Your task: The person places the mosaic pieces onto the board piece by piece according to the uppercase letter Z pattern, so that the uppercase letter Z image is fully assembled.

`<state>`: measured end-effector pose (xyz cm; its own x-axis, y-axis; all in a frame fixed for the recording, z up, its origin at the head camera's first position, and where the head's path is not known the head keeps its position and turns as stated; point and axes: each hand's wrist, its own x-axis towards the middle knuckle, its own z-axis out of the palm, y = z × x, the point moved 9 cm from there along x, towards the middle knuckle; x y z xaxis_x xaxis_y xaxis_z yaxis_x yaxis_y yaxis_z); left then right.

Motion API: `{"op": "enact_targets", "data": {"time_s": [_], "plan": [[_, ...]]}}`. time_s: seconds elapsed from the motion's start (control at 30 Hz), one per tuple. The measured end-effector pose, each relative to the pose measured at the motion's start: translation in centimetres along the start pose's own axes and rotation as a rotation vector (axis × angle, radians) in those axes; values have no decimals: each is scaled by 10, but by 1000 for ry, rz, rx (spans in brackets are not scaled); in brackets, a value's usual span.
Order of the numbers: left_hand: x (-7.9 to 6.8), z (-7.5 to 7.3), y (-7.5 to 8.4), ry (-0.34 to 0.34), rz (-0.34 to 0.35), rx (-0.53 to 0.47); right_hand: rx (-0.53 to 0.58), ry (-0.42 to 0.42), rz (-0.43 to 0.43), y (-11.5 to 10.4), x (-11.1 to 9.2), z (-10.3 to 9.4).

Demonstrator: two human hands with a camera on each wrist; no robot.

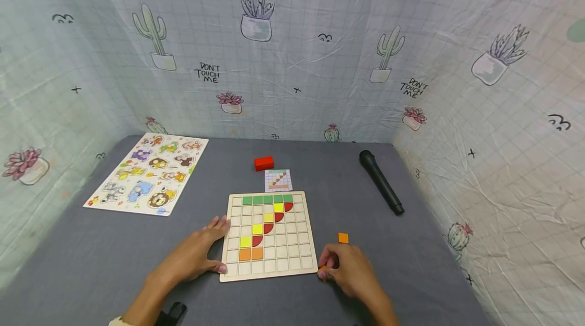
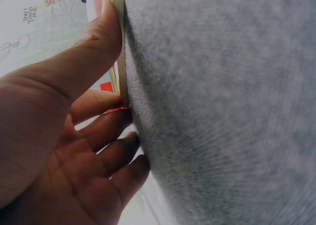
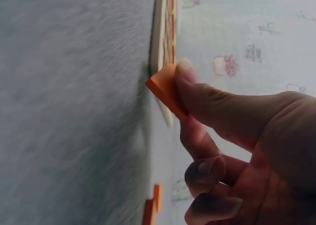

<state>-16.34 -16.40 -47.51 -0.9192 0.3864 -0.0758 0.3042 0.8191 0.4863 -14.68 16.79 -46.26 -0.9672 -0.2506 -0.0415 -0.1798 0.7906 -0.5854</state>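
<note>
A wooden grid board [image 1: 292, 250] lies flat, with a green row, yellow squares and red quarter-circles running in a diagonal, and two orange squares [image 1: 245, 254] near its lower left. My left hand [image 1: 198, 250] rests at the board's left edge, fingers spread and thumb [image 2: 101, 18] over the rim. Beside the board's lower right corner, my right hand [image 1: 349, 267] pinches an orange square tile [image 3: 170, 92] between thumb and fingers, tilted. Just beyond that hand another orange tile [image 1: 343, 238] lies on the table; the right wrist view shows two loose orange pieces [image 3: 157, 198] there.
Behind the board lie a small pattern card [image 1: 278, 180] and a red block [image 1: 263, 164]. A black microphone [image 1: 381, 184] is at the right, an animal picture sheet [image 1: 146, 173] at the back left. Printed cloth [image 1: 292, 52] walls surround the grey table [image 1: 201, 305].
</note>
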Motion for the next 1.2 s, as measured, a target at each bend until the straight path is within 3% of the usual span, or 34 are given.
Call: {"op": "enact_targets", "data": {"time_s": [0.27, 0.7, 1.0, 1.2], "plan": [[0, -1, 0, 7, 4, 0, 66, 28, -31, -27, 20, 0], [0, -1, 0, 0, -5, -2, 48, -11, -119, -78, 59, 37], [0, -1, 1, 6, 4, -6, -35, -70, -93, -87, 69, 63], [0, -1, 1, 10, 10, -11, -37, -115, -123, -89, 70, 69]]}}
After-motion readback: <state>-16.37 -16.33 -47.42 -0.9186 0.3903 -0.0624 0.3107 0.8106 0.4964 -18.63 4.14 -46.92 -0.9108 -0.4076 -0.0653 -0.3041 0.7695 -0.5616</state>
